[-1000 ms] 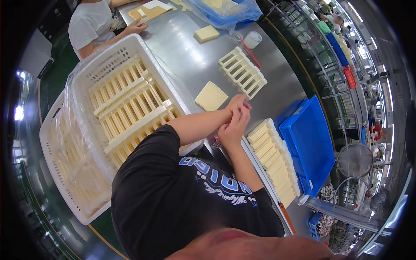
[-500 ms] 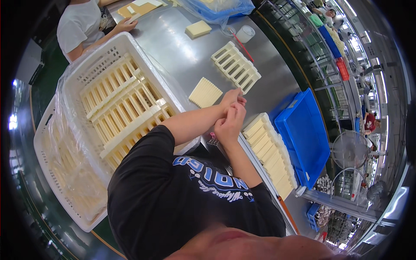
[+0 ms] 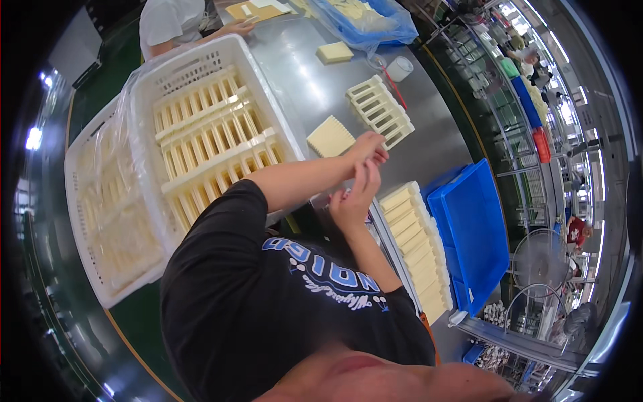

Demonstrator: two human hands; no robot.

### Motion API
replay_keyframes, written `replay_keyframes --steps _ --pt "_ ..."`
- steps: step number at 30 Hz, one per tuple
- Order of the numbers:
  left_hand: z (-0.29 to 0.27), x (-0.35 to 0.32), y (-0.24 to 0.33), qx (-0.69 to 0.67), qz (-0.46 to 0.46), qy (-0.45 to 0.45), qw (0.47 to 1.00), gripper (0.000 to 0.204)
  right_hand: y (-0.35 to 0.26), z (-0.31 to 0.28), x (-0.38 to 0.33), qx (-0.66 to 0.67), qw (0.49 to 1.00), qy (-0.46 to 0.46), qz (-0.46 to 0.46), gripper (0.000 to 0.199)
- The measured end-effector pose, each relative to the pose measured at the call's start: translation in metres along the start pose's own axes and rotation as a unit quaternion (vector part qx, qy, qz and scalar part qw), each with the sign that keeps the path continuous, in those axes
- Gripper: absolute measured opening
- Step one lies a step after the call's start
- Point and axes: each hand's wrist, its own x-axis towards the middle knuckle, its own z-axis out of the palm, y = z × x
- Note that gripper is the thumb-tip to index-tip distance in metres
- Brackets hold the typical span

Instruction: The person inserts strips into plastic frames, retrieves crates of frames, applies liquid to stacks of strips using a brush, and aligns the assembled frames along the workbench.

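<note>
My left hand (image 3: 369,148) reaches across from the left, its fingers curled at the near end of a cream slotted frame (image 3: 380,110). What those fingers hold, if anything, is hidden. Just below is my right hand (image 3: 355,201), with two fingers stretched up beside the left wrist and the thumb apart; I see nothing in it. A cream ridged block (image 3: 331,137) lies on the metal table left of the frame. To the right of my right forearm stands a row of cream ridged pieces (image 3: 416,248).
A white basket (image 3: 144,100) of slotted cream pieces stands at left, beside another under plastic film (image 3: 110,221). An empty-looking blue tray (image 3: 472,234) is at right. Farther off are a cream block (image 3: 333,53), a white cup (image 3: 400,68), a red stick (image 3: 395,91) and a co-worker's hand (image 3: 238,27).
The whole view has shifted, so the table things sit farther right. My right fingers have straightened and the thumb has come away; the left hand remains by the slotted frame.
</note>
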Motion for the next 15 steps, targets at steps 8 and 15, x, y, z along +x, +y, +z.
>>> replay_keyframes --steps 8,15 --pt "-0.043 -0.035 -0.025 0.183 0.198 0.091 0.959 0.026 0.029 -0.013 -0.042 0.095 0.976 -0.183 -0.073 0.031" --pt "-0.066 -0.059 -0.047 0.522 0.367 0.068 0.767 0.019 0.033 -0.019 -0.07 -0.007 0.969 -0.22 -0.109 0.032"
